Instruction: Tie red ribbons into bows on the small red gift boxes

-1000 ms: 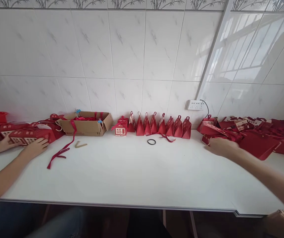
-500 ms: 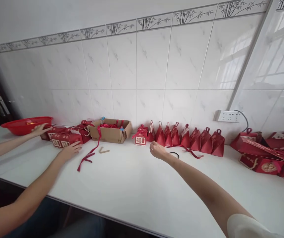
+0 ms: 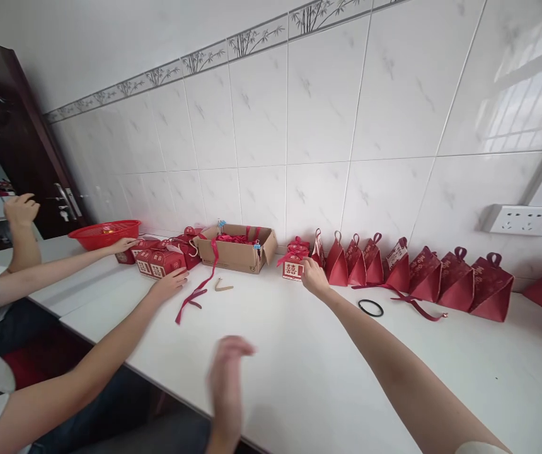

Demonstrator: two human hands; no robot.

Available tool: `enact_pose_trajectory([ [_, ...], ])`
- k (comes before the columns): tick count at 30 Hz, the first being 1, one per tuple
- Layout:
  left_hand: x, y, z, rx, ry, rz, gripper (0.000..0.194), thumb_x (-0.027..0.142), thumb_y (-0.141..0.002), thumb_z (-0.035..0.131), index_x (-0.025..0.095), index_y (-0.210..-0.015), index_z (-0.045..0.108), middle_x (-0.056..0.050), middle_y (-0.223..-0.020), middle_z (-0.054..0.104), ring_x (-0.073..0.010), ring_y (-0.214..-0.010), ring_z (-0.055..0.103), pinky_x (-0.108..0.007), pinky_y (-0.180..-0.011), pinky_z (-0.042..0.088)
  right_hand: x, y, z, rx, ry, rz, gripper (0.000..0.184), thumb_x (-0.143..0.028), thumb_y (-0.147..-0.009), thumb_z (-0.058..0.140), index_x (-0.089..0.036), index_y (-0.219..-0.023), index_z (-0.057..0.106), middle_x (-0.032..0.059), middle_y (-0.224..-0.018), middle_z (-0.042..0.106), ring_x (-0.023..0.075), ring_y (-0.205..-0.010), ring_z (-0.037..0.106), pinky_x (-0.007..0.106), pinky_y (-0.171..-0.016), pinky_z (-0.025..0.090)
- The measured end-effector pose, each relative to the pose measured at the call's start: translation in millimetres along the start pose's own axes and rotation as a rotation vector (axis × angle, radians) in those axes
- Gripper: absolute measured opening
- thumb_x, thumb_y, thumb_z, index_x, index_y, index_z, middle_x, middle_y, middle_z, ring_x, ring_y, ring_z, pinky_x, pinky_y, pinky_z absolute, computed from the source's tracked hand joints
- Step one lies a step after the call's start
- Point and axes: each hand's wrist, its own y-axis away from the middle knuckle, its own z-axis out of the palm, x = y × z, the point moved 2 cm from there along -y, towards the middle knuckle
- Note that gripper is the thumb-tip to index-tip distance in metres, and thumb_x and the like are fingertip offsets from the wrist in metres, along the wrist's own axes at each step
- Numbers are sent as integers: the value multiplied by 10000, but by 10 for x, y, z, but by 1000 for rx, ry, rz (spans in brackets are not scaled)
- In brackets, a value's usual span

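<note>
My right hand [image 3: 315,277] reaches to the back of the table, its fingers closed at the right side of a small red and cream gift box [image 3: 294,268] with a ribbon bow on top. To the right of that hand stands a row of several red pyramid-shaped gift boxes [image 3: 337,263] with loops at their tips. My left hand [image 3: 228,384] is above the near part of the table, smeared by motion. Nothing can be made out in it.
At left, a co-worker's hands [image 3: 169,284] touch red gift boxes [image 3: 160,261]; another person's raised hand [image 3: 22,210] is behind. A cardboard box [image 3: 230,255] of ribbons, a red basin [image 3: 105,234], loose ribbon [image 3: 190,304] and a black ring [image 3: 370,308] are on the table.
My view has swung left. My right hand, earlier just right of the small gift box, is now against its side. My left hand has come into view from below.
</note>
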Motion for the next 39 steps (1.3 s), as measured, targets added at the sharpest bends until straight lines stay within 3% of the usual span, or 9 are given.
enact_pose_trajectory([
  [3, 718, 272, 566, -6, 304, 2, 231, 183, -901, 344, 230, -810, 552, -38, -774, 629, -164, -739, 624, -300, -628, 539, 10, -209, -3, -10, 1, 26, 463, -34, -849, 388, -121, -1302, 431, 160, -1406, 376, 268, -1278, 363, 383, -963, 392],
  [5, 933, 296, 759, -17, 399, 88, 152, 146, -851, 390, 219, -812, 517, -46, -749, 618, -175, -719, 599, -320, -610, 523, 41, -326, 9, -34, -3, 39, 428, -63, -862, 432, -128, -1285, 447, 150, -1356, 432, 261, -1247, 402, 395, -962, 397],
  [10, 911, 263, 843, -53, 249, 298, 179, 24, -694, 426, 199, -726, 438, -34, -643, 568, -174, -633, 521, -307, -524, 459, 155, -447, 116, -111, -50, 42, 415, -213, -878, 563, -158, -1276, 458, 113, -1344, 449, 250, -1164, 488, 433, -933, 435],
  [19, 912, 267, 882, -152, 212, 197, 186, 19, -711, 419, 203, -695, 434, -42, -653, 563, -185, -651, 518, -310, -516, 457, 129, -171, 120, -141, -140, -32, 373, -168, -926, 389, -158, -1292, 459, 125, -1393, 412, 234, -1083, 578, 290, -777, 492],
  [25, 872, 198, 773, -101, 310, 12, 149, 99, -792, 411, 196, -723, 501, -43, -699, 584, -177, -699, 546, -304, -602, 474, -53, 381, -70, -164, -173, -179, 425, -123, -876, 427, -145, -1300, 448, 133, -1399, 404, 235, -1152, 540, 335, -910, 469],
  [31, 612, 213, 544, 347, 569, -565, 205, 369, -790, 451, 187, -783, 545, -57, -808, 594, -185, -783, 571, -315, -735, 473, -183, 1203, -452, -204, -163, -305, 468, -113, -850, 438, -170, -1315, 434, 122, -1392, 420, 252, -1151, 544, 382, -926, 478],
  [33, 514, 181, 448, 404, 601, -690, 249, 422, -760, 441, 188, -789, 523, -55, -810, 583, -181, -757, 561, -311, -711, 471, -186, 1482, -621, -207, -134, -358, 452, -125, -852, 444, -178, -1301, 451, 122, -1367, 451, 264, -1139, 549, 401, -920, 482],
  [35, 474, 90, 362, 346, 623, -721, 280, 449, -742, 449, 187, -806, 523, -50, -798, 579, -171, -716, 554, -295, -656, 466, -174, 1749, -805, -214, -87, -410, 427, -150, -866, 439, -180, -1292, 458, 131, -1340, 478, 277, -1096, 573, 429, -890, 494],
  [39, 658, -175, 300, 48, 681, -683, 332, 496, -703, 546, 179, -788, 597, -39, -756, 597, -164, -649, 552, -274, -585, 446, -109, 2124, -1187, -178, -72, -415, 373, -224, -891, 433, -189, -1261, 465, 144, -1330, 472, 270, -955, 631, 446, -797, 518],
])
